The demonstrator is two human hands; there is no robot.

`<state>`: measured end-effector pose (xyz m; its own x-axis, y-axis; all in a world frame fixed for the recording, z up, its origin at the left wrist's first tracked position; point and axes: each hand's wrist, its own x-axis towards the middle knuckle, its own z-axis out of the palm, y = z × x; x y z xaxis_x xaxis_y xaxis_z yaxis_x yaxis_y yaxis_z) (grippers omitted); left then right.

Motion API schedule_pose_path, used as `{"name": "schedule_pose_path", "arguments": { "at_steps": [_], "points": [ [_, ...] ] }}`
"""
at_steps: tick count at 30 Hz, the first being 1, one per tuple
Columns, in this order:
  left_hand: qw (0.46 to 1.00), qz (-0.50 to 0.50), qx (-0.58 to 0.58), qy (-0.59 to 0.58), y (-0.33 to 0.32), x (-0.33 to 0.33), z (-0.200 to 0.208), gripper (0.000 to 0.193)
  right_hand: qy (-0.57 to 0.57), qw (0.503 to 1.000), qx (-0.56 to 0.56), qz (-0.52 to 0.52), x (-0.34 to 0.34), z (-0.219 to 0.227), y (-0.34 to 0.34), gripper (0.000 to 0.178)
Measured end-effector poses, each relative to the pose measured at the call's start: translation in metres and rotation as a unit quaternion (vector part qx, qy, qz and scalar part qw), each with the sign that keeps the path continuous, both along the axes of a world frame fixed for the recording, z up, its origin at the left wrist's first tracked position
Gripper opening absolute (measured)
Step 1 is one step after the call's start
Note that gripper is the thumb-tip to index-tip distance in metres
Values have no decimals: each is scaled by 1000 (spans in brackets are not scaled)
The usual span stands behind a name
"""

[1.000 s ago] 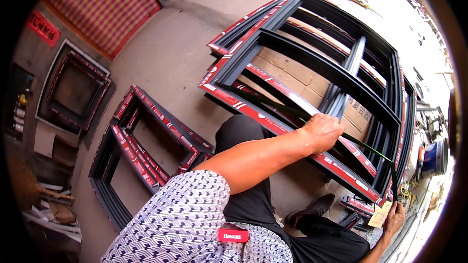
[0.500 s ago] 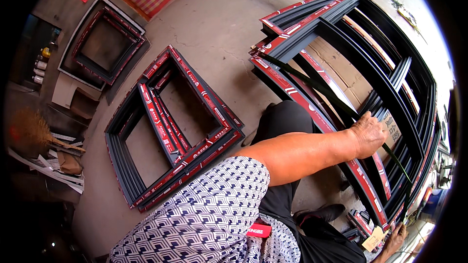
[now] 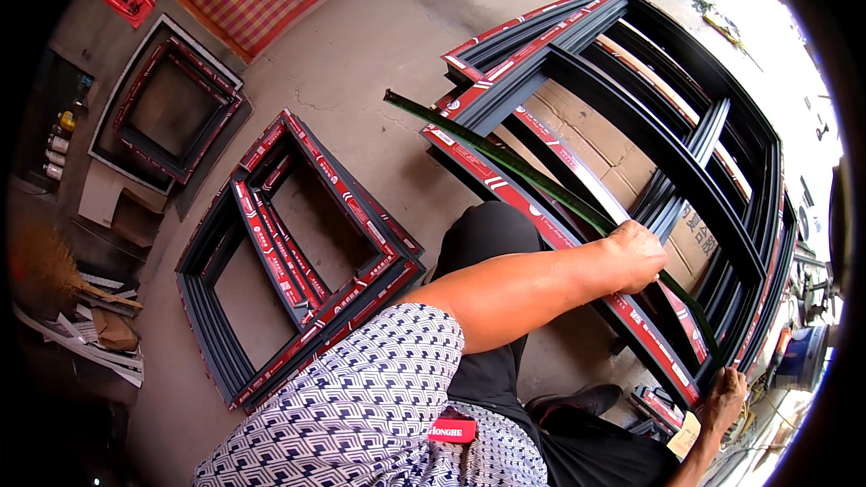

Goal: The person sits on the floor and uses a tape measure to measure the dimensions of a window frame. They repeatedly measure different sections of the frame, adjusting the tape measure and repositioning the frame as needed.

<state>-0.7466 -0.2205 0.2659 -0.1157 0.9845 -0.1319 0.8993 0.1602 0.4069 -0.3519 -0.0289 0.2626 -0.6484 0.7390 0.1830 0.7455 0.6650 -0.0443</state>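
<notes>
A long, thin dark green strip lies slantwise across the near side of a large dark grey window frame with red protective tape. My left hand is closed around the strip near its middle, above the taped near rail. At the frame's lower right corner, my right hand has its fingers closed at the strip's near end. The strip's far end sticks out past the frame's left edge. A folded yellowish paper tag is beside my right hand.
A smaller taped frame lies on the floor at left. Another frame leans by the wall. Cardboard shows beneath the large frame. A straw broom and scrap strips are at far left. A blue bucket stands at right.
The strip has shifted left, so its far end now juts past the large frame's edge. My left hand stays closed on it. My right hand has moved up along the frame's corner.
</notes>
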Motion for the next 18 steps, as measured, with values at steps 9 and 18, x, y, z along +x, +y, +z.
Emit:
{"name": "schedule_pose_path", "arguments": {
  "at_steps": [9,18],
  "points": [
    [999,-28,-32,5,2,-17,10,40,26,997,-54,55,-55,18,-21,14],
    [989,-91,-106,43,5,-38,47,44,36,994,-41,90,-102,28,-29,18]
  ]
}}
